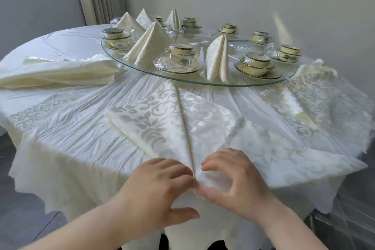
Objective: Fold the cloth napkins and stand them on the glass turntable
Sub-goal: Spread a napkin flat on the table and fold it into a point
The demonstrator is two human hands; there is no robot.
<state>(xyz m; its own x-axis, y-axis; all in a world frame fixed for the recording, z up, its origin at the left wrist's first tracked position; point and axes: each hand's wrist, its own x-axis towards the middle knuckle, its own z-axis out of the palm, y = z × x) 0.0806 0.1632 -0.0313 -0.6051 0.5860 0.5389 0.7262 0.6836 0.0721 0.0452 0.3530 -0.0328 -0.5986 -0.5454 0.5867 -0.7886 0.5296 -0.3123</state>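
Both hands work at the near edge of the surface (81, 126). The left hand (162, 184) and right hand (235, 180) sit side by side, fingers bent, with their tips down on the near point of a cream patterned napkin (158, 122). Cloth shows between the fingers and thumb of each hand, but blur hides whether they pinch it or only press it. The napkin lies flat, its two flaps folded in to meet along a centre crease that points at the glass turntable (203, 84) in the middle of the surface.

On the glass, an upright folded napkin (218, 57) stands by the near rim, with a tent-shaped napkin (150, 44) to its left and three more standing napkins (174, 19) toward the far rim. Plastic-wrapped bowl sets (255, 65) ring the turntable. A loose napkin bundle (60, 71) lies by the left edge. A spread-out napkin (310, 97) lies by the right edge.
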